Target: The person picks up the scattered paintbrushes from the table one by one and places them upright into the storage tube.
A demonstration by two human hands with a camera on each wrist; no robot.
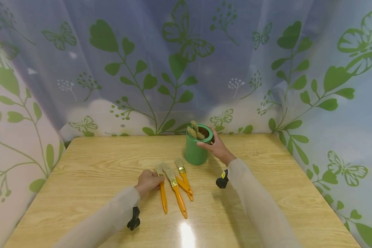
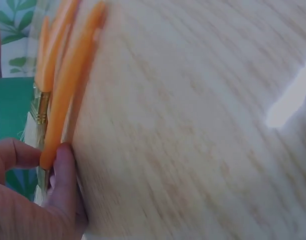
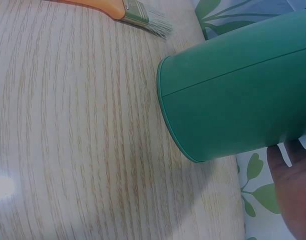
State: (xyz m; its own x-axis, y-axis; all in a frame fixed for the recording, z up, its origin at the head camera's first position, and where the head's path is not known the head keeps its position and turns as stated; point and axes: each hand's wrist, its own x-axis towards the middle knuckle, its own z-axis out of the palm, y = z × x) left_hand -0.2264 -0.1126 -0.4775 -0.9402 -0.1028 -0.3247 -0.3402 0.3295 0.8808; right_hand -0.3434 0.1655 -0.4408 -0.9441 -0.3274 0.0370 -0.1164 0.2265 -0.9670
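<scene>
My left hand (image 1: 148,181) pinches the leftmost paintbrush (image 1: 163,198) between thumb and fingers, close to where its orange handle meets the metal band. To its right on the table lie several more paintbrushes (image 1: 180,200) with orange handles and pale bristles, two of them crossing. My right hand (image 1: 218,150) holds the upper rim and right side of a green cylindrical container (image 1: 194,153), which stands upright near the table's back edge. Tan, brush-like tips (image 1: 193,132) stick out of its top. In the right wrist view, fingers (image 3: 278,159) touch the container's side.
The wooden table (image 1: 105,155) has a light grain and a bright glare spot near the front. A curtain (image 1: 142,86) with green leaves and butterflies hangs right behind its back edge and along both sides. Black wrist cameras (image 1: 222,179) are strapped over the sleeves.
</scene>
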